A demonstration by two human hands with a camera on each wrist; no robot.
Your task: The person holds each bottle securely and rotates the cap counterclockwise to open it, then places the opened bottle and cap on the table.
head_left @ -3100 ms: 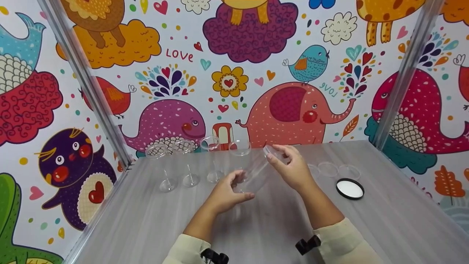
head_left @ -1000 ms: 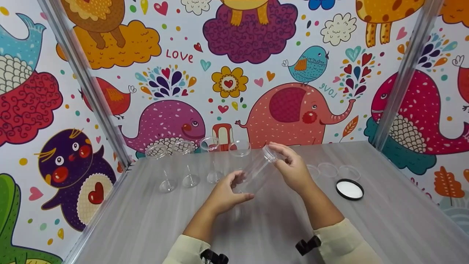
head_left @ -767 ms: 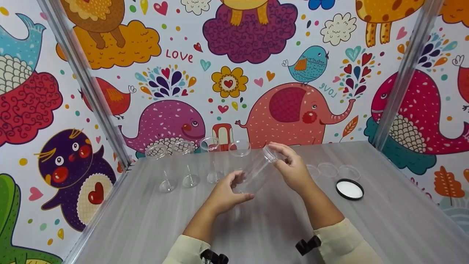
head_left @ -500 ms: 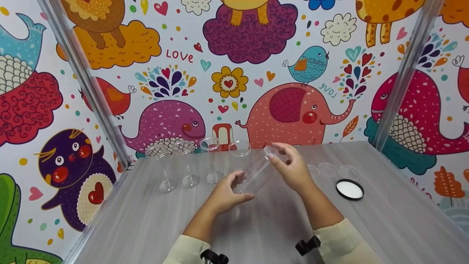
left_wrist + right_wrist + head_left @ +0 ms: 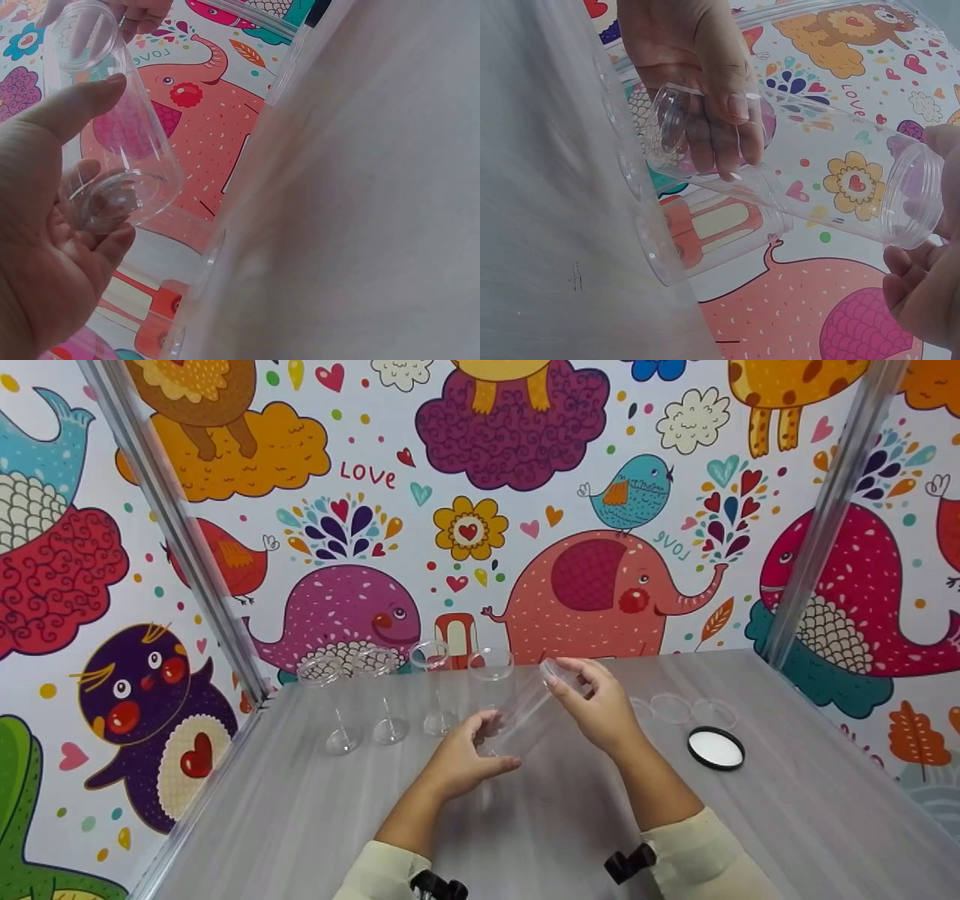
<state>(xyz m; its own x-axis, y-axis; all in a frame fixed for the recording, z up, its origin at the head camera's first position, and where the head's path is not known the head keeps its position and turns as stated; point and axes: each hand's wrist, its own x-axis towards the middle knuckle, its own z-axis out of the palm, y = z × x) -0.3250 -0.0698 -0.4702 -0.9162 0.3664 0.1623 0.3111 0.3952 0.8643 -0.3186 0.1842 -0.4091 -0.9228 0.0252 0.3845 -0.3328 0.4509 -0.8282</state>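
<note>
A tall clear plastic jar (image 5: 529, 709) is held tilted above the table, its ringed mouth end up to the right. My left hand (image 5: 461, 761) grips the base, with the thumb along the near side and the fingers behind. At the upper end, my right hand (image 5: 600, 705) pinches the ringed mouth between thumb and fingers. The right wrist view shows the jar (image 5: 832, 161) see-through, with fine rings round that end; whether a clear lid sits there I cannot tell.
Several more clear jars (image 5: 491, 664) stand upright in a row at the table's back left. To the right lie several clear round discs (image 5: 671, 708) and a black-rimmed lid (image 5: 717, 748) with a white inside. Picture-covered panels (image 5: 465, 457) enclose the grey table (image 5: 300, 825).
My right thumb and fingers have shifted round the jar's mouth end: the thumb sat lower a second ago and now lies over the rim. The left hand and the jar's tilt stay put.
</note>
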